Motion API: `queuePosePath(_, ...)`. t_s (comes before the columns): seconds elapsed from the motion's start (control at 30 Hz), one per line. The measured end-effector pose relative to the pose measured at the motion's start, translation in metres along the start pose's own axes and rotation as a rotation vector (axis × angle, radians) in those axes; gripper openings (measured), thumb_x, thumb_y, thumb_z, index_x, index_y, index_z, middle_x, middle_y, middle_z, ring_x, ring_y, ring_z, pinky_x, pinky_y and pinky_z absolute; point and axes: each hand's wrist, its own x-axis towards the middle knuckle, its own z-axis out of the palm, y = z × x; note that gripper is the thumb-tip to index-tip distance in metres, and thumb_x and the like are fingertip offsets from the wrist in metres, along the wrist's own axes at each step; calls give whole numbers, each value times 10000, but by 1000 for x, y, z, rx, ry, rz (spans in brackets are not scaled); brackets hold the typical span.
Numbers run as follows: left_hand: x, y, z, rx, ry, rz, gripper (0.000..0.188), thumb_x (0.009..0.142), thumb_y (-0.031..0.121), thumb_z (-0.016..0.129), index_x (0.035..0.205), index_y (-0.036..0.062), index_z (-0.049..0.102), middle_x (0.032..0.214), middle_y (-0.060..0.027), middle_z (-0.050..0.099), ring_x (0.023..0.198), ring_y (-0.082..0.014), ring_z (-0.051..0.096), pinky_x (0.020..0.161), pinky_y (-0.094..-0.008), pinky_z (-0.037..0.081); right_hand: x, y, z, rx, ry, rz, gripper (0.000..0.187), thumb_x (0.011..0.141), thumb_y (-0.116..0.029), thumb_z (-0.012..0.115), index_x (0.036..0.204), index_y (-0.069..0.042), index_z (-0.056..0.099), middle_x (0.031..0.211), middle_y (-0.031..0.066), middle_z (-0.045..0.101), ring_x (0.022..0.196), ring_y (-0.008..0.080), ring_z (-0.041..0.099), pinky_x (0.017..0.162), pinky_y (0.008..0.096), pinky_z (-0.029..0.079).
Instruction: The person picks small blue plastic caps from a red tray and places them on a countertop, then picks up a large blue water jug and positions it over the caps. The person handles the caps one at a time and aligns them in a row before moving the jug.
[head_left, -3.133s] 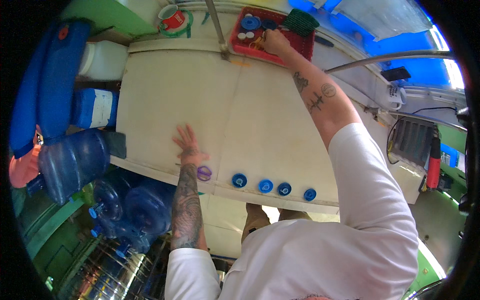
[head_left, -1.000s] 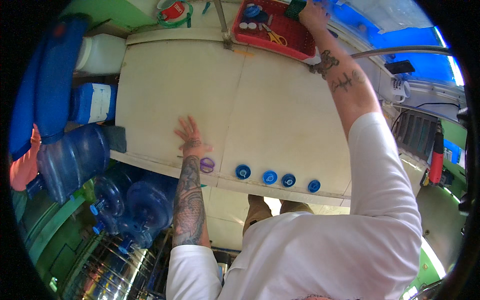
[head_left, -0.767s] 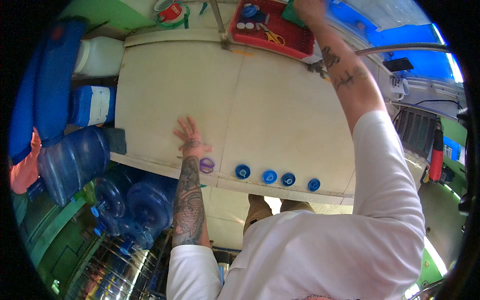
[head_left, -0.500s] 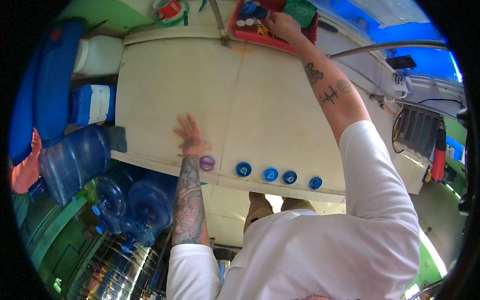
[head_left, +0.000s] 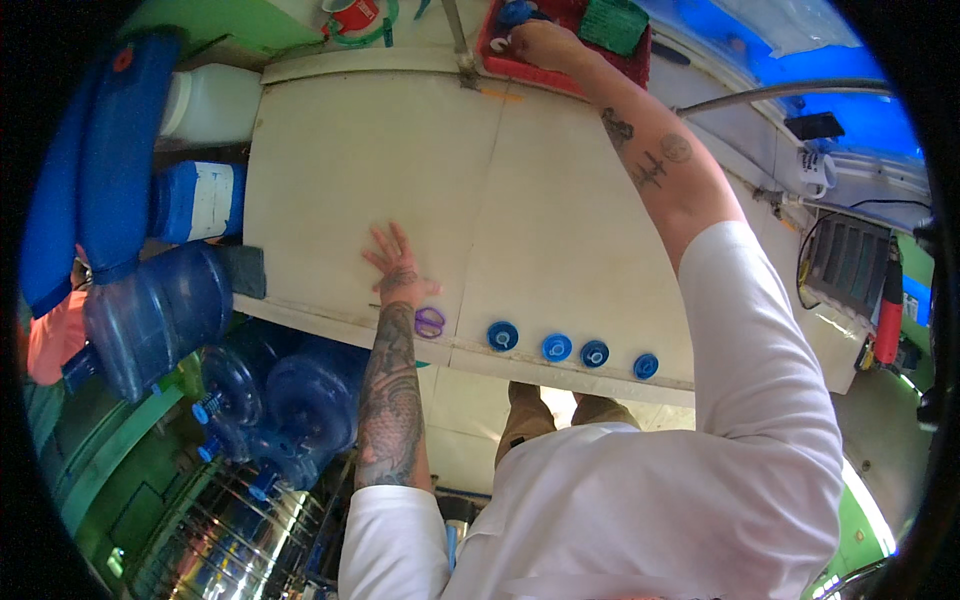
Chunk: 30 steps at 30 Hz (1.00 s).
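My left hand point(head_left: 400, 275) lies flat on the white counter point(head_left: 340, 150), its fingers spread and nothing in it. Close beside its wrist are purple scissors handles point(head_left: 430, 321); the rest is largely covered by the wrist. My right hand point(head_left: 548, 45) reaches into a red tray point(head_left: 630, 76) at the far side, fingers bent downward by small white round pieces point(head_left: 499, 45). What those fingers touch or hold is hidden. Also in the tray are a blue item point(head_left: 515, 12) and a green pad point(head_left: 612, 25). Several blue bottle caps point(head_left: 556, 347) sit in a row along the counter's near edge.
Large blue water jugs point(head_left: 160, 315) stand at the left, with more below the counter. A white container point(head_left: 212, 105) is at the far left. A metal pipe point(head_left: 460, 35) rises beside the tray, and a flexible hose point(head_left: 780, 92) runs at the right. A white mug point(head_left: 815, 172) is beyond it.
My right hand has moved left within the tray, now covering the yellow scissors seen there before. My left hand stays spread on the counter. The whole view has shifted slightly.
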Motion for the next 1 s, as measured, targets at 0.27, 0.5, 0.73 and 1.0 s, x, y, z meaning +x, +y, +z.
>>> queuePosePath(0.27,0,6,-1,88,-40,-58,1509,556,334,942,1544,208,-191,1597,-195,-240,1432,-569,-87,915,-818,336,-41,5,-34,1333,-65,127,295,974,-238,640,1190,-42,588,1062,21,653,991,120,611,840,275,491)
queuePosePath(0.5,9,-1,8,174,-31,-74,1511,566,383,940,1542,216,-201,1599,-188,-240,1444,-547,-84,954,-809,309,-195,-32,-75,1896,17,114,321,1003,-214,575,1293,-80,538,1102,21,616,991,105,579,889,271,472)
queuePosePath(0.73,16,-16,13,164,22,27,1528,539,412,948,1541,270,-196,1599,-193,-239,1444,-546,-95,1009,-789,273,-415,-65,-131,2131,110,248,319,1003,-204,574,1294,-81,536,1068,6,621,1001,112,592,873,287,502)
queuePosePath(1.0,-3,-72,26,-247,200,340,1001,828,470,749,1535,5,214,1585,-307,133,1496,-404,95,1213,-470,145,-553,-110,-191,2232,366,17,369,997,-216,587,1332,-77,517,1071,6,627,995,125,593,879,306,490)
